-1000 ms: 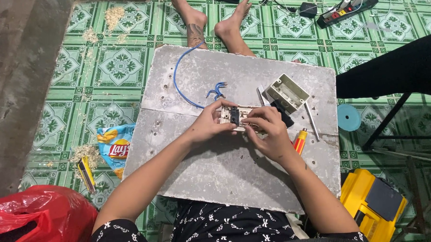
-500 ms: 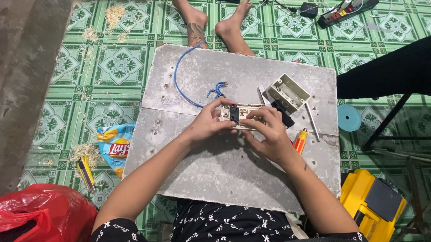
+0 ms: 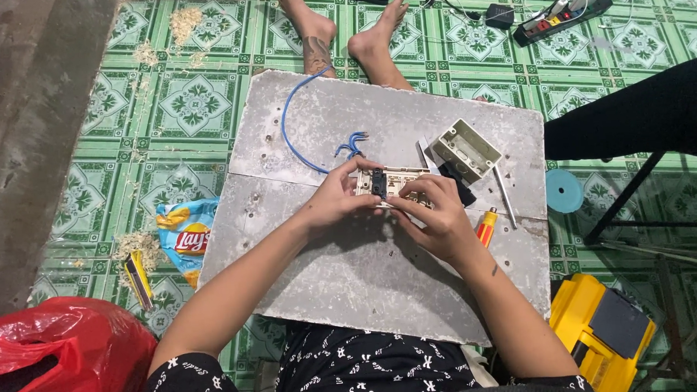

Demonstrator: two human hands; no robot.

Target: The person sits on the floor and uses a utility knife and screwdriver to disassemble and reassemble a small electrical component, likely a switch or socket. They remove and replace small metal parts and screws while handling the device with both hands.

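Both your hands meet over the middle of the grey board (image 3: pixel 344 289) that lies across your lap. Your left hand (image 3: pixel 337 198) grips the near-left end of a cream switch frame (image 3: pixel 390 184), fingers curled over its edge. Your right hand (image 3: pixel 434 216) holds the frame's right side, fingers bent around it from below and thumb pressing on the front. A small black insert (image 3: pixel 378 185) sits in the frame between your two thumbs; whether it is fully seated cannot be told.

The frame is held just above the board, near its centre seam. Just beyond it, to the right, a pale green mounting box (image 3: pixel 466 148) rests tilted on the board, open side up. A blue wire (image 3: pixel 294 136) loops across the board's far-left part and ends in a small tangle just beside your left fingers. A red-and-yellow screwdriver (image 3: pixel 485 227) lies by your right wrist, partly hidden, and a thin metal rod (image 3: pixel 504 196) lies next to it.

Off the board: a crisp packet (image 3: pixel 186 239) on the green tiled floor (image 3: pixel 183 109) to your left, a red plastic bag (image 3: pixel 61 357) near your left elbow, a yellow case (image 3: pixel 600 330) at your right. Another person's bare feet (image 3: pixel 343 30) rest at the board's far edge.
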